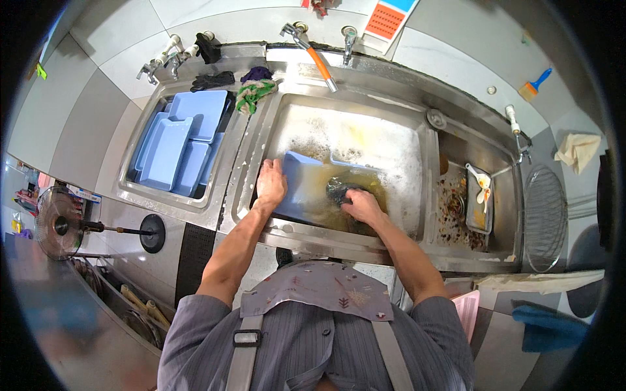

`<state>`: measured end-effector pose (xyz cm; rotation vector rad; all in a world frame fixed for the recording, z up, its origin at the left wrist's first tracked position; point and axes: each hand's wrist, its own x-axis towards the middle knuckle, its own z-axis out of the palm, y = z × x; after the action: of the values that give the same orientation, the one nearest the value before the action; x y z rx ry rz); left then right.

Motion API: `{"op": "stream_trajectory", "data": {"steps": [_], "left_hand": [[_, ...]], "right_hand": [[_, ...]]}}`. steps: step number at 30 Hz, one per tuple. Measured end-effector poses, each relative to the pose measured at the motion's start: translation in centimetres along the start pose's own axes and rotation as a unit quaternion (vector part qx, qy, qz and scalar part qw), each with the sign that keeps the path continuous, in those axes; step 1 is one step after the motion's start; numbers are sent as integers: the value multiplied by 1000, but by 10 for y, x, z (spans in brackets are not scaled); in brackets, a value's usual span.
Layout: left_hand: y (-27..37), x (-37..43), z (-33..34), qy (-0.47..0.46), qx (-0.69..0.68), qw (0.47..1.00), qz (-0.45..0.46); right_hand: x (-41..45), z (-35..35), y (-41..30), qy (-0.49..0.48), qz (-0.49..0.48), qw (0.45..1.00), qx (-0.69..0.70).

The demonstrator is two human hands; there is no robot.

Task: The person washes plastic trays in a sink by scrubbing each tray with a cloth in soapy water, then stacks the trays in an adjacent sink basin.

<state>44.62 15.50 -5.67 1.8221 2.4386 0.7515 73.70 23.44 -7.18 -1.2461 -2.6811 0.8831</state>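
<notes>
A blue plastic tray (pixel 299 188) lies partly under murky, foamy water in the middle basin of a steel sink (pixel 426 195). My left hand (pixel 272 182) grips the tray's left edge, close to the basin's left wall. A dark scrubbing pad (pixel 338 191) is in my right hand (pixel 363 205), pressed down at the water over the tray's right part. My right fingertips are hidden by the pad and the water. Behind the tray, another blue edge (pixel 342 162) breaks the surface amid white foam (pixel 337 129).
Blue trays (pixel 166 154) are piled in the left basin. The right basin (pixel 503 205) holds food scraps, a small metal tray (pixel 477 215) and white spoons (pixel 481 181). An orange-sleeved faucet (pixel 318 61) reaches over the middle basin. Cloths (pixel 255 94) lie on the ledge; a fan (pixel 61 225) stands left.
</notes>
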Motion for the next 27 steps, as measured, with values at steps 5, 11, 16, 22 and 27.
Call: {"op": "stream_trajectory", "data": {"steps": [5, 11, 16, 22, 27], "left_hand": [[-7, 2, 9, -99, 63, 992, -51], [4, 5, -6, -130, 90, 986, -54], [12, 10, -3, -150, 109, 981, -54], [8, 15, 0, -144, 121, 982, -32], [16, 28, 0, -165, 113, 976, -82]], "right_hand": [[1, -3, 19, 131, 130, 981, 55], [2, -15, 13, 50, 210, 976, 9], [-5, -7, 42, 99, 210, 971, -53], [-1, -21, 34, 17, 224, 971, -87], [-6, -13, 47, -7, 185, 981, -60]]}}
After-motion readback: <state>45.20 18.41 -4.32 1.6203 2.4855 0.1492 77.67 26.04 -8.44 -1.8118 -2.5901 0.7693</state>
